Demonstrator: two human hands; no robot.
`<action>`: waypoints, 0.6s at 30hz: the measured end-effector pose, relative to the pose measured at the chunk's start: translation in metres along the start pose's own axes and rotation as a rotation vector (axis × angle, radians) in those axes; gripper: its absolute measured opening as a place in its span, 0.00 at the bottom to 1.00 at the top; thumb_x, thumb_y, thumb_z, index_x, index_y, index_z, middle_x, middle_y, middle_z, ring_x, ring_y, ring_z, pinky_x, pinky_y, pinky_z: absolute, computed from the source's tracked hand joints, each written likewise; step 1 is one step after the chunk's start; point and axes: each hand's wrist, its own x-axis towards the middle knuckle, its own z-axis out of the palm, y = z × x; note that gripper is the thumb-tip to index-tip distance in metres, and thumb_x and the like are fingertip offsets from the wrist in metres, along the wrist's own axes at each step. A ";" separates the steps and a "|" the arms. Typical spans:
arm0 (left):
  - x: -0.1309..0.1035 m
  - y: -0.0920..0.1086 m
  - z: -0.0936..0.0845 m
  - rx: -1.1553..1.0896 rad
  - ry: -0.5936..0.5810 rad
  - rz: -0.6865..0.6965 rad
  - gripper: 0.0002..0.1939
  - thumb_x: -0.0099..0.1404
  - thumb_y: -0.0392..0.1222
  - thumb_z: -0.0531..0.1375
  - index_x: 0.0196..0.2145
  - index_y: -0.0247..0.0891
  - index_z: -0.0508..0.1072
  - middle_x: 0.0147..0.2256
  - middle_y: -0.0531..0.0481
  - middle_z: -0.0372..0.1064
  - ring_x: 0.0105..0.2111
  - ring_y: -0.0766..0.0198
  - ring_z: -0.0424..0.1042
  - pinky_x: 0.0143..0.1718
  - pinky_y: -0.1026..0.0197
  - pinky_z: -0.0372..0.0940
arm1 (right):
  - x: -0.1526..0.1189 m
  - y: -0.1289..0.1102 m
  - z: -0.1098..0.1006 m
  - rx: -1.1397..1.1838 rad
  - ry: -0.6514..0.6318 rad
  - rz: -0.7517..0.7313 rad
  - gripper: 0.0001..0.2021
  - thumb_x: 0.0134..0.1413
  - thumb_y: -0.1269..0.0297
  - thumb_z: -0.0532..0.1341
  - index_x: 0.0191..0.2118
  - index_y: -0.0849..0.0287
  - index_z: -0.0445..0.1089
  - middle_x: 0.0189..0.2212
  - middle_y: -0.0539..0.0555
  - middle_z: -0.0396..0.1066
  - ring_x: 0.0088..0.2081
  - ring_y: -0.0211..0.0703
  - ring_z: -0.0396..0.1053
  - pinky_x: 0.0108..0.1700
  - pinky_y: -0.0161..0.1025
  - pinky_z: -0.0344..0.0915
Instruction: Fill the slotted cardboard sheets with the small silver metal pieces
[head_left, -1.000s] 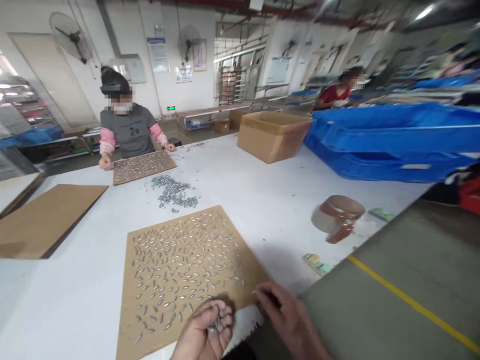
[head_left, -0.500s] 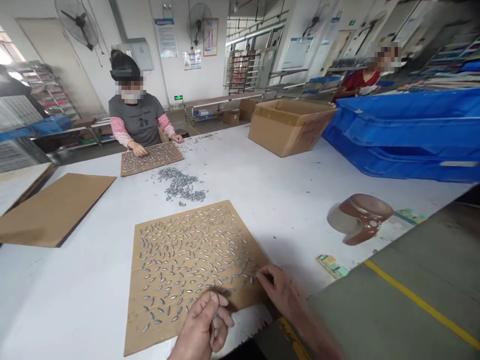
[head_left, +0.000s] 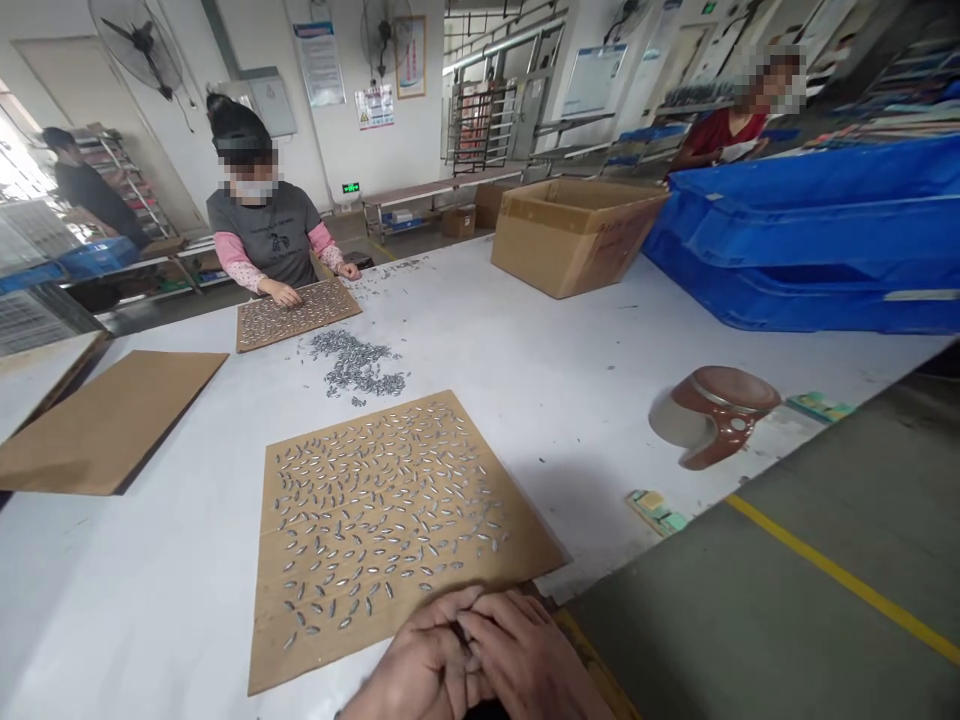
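Observation:
My left hand (head_left: 420, 655) is cupped, palm up, at the front edge of the cardboard sheet. My right hand (head_left: 529, 645) meets it, fingertips bent into the left palm. Whatever lies between the fingers is hidden. Rows of small silvery, spindle-shaped metal pieces (head_left: 375, 520) are spread over the brown cardboard sheet (head_left: 525, 545) in front of my hands. Its lower right corner carries none of them. Beyond the sheet, a loose heap of the same grey pieces (head_left: 356, 362) lies on the white table (head_left: 480, 330).
A person across the table touches another cardboard sheet (head_left: 251, 335) of pieces. A bare cardboard sheet (head_left: 120, 415) lies left. A cardboard box (head_left: 555, 240), stacked blue crates (head_left: 810, 260) and a brown-and-white container (head_left: 712, 410) stand right. The table's edge runs along the right.
My right hand has left the sheet's right edge and come leftward to my left hand. The two hands now touch. The view has shifted slightly.

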 end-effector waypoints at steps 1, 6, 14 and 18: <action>0.000 -0.001 0.001 -0.016 0.007 -0.014 0.33 0.46 0.25 0.60 0.51 0.37 0.79 0.45 0.44 0.78 0.44 0.58 0.76 0.48 0.56 0.65 | -0.002 -0.004 0.003 -0.014 -0.004 -0.009 0.08 0.63 0.72 0.56 0.35 0.54 0.70 0.33 0.50 0.72 0.35 0.41 0.69 0.41 0.38 0.62; -0.001 -0.003 -0.001 -0.043 0.015 -0.037 0.35 0.42 0.22 0.58 0.49 0.37 0.79 0.42 0.45 0.77 0.41 0.60 0.75 0.46 0.57 0.65 | -0.003 -0.001 0.008 -0.043 -0.055 -0.051 0.08 0.58 0.76 0.57 0.32 0.55 0.66 0.30 0.49 0.70 0.33 0.41 0.66 0.38 0.39 0.58; 0.003 -0.004 -0.017 -0.047 0.014 0.010 0.34 0.43 0.23 0.58 0.50 0.38 0.77 0.40 0.45 0.76 0.43 0.54 0.77 0.47 0.52 0.67 | 0.007 0.007 -0.001 -0.054 -0.059 -0.081 0.07 0.55 0.73 0.62 0.32 0.54 0.66 0.31 0.48 0.71 0.33 0.42 0.65 0.37 0.40 0.56; 0.010 -0.008 -0.024 -0.029 -0.022 0.048 0.30 0.46 0.24 0.58 0.48 0.37 0.76 0.41 0.44 0.76 0.40 0.56 0.78 0.46 0.52 0.69 | 0.010 0.017 0.001 -0.151 -0.003 -0.136 0.06 0.57 0.71 0.62 0.31 0.55 0.65 0.29 0.48 0.71 0.31 0.41 0.64 0.36 0.40 0.56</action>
